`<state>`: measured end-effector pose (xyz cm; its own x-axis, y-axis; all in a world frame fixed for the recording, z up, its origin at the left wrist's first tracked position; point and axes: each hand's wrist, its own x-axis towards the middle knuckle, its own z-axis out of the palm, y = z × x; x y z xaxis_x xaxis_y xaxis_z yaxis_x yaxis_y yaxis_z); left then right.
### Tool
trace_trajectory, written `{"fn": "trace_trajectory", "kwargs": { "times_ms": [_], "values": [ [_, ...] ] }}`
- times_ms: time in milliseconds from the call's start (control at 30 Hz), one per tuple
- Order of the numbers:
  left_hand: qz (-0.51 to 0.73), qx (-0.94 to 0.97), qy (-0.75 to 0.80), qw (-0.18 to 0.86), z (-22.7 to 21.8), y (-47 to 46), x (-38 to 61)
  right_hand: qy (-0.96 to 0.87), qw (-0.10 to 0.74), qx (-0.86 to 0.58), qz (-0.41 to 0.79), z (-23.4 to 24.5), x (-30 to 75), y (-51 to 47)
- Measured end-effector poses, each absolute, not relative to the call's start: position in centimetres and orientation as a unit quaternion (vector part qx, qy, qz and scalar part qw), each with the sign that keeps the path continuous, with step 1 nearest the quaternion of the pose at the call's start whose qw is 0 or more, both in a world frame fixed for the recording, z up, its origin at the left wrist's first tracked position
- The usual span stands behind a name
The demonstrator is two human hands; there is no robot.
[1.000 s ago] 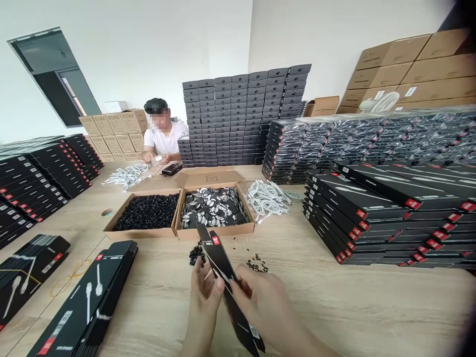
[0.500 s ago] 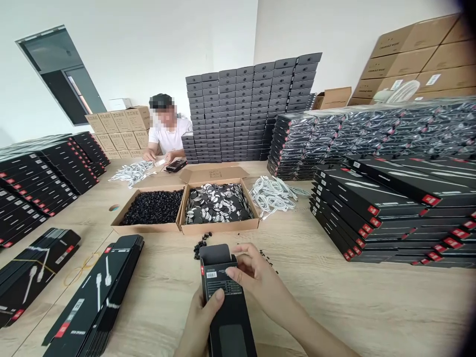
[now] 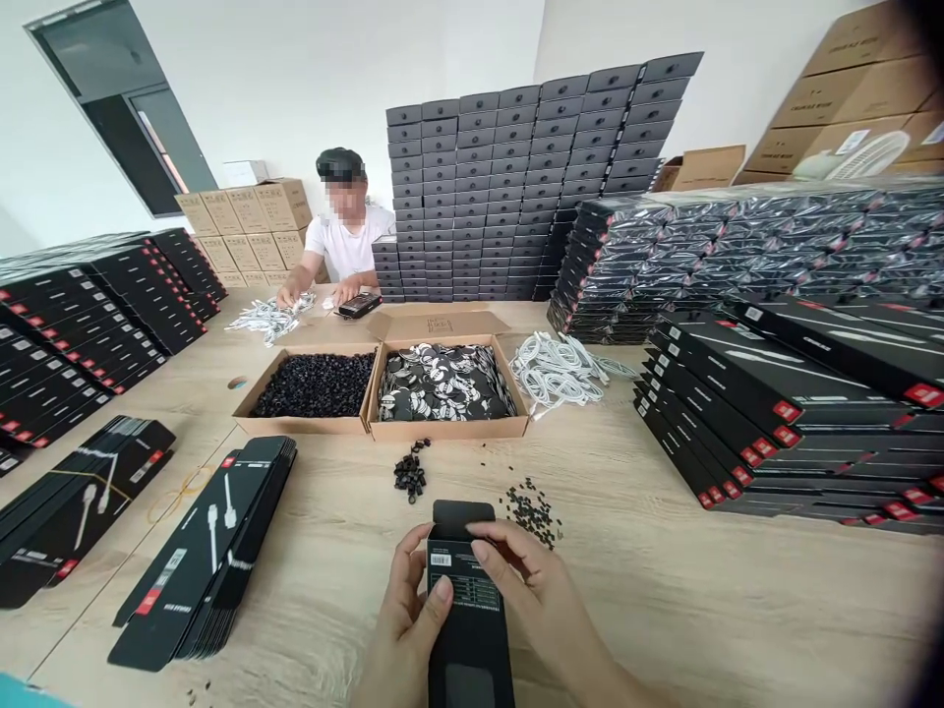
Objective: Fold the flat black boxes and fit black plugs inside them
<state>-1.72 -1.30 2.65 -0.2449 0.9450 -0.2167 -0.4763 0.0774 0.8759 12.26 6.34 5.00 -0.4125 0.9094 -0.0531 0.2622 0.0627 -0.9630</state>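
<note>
A slim black cardboard box (image 3: 466, 639) stands tilted in front of me, its printed side with a barcode label facing up. Its end flap (image 3: 463, 512) sticks up at the far end. My left hand (image 3: 404, 619) is closed around the box's left side, thumb pressed on the printed face. At the upper right corner, my right hand (image 3: 542, 600) grips the box by the flap's base with thumb and fingers. Just beyond the box lie small black bits (image 3: 532, 511) and a little heap of black plastic pieces (image 3: 410, 474).
Two open cartons hold black pieces (image 3: 314, 385) and round black-and-white discs (image 3: 446, 383). White cables (image 3: 560, 369) lie right of them. Flat black sleeves (image 3: 210, 541) are stacked at left, packed black boxes (image 3: 737, 403) at right. Across the table sits a person (image 3: 350, 236).
The view has shifted, so the hands and box sit farther right in it. My right fingers have moved in closer over the box's flap end. The co-worker's hand has reached to the cables.
</note>
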Motion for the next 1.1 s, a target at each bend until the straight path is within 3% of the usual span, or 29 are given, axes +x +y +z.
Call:
{"fn": "trace_trajectory", "kwargs": {
  "times_ms": [267, 567, 667, 800, 900, 1100],
  "values": [
    [0.593, 0.281, 0.56, 0.506, 3.6, -1.6, -1.7, -0.639, 0.332, -0.443, 0.534, 4.6, 12.6, 4.8],
    [0.566, 0.314, 0.581, 0.493, 3.8, -2.0, -1.2, -0.658, 0.294, -0.442, 0.534, 4.5, 12.9, 5.3],
    [0.576, 0.302, 0.592, 0.476, 3.5, -2.0, -1.1, -0.618, 0.278, -0.434, 0.594, 4.9, 12.9, 5.9],
    [0.558, 0.315, 0.577, 0.506, 3.2, -1.8, -1.3, -0.385, 0.275, -0.416, 0.777, 5.3, 12.4, 6.6],
    [0.542, 0.33, 0.572, 0.519, 3.3, -1.7, -1.4, -0.269, 0.286, -0.404, 0.826, 5.4, 11.9, 7.1],
    [0.577, 0.324, 0.569, 0.489, 2.8, -1.3, -0.8, -0.383, 0.208, -0.371, 0.82, 7.4, 11.7, 8.6]
  ]
}}
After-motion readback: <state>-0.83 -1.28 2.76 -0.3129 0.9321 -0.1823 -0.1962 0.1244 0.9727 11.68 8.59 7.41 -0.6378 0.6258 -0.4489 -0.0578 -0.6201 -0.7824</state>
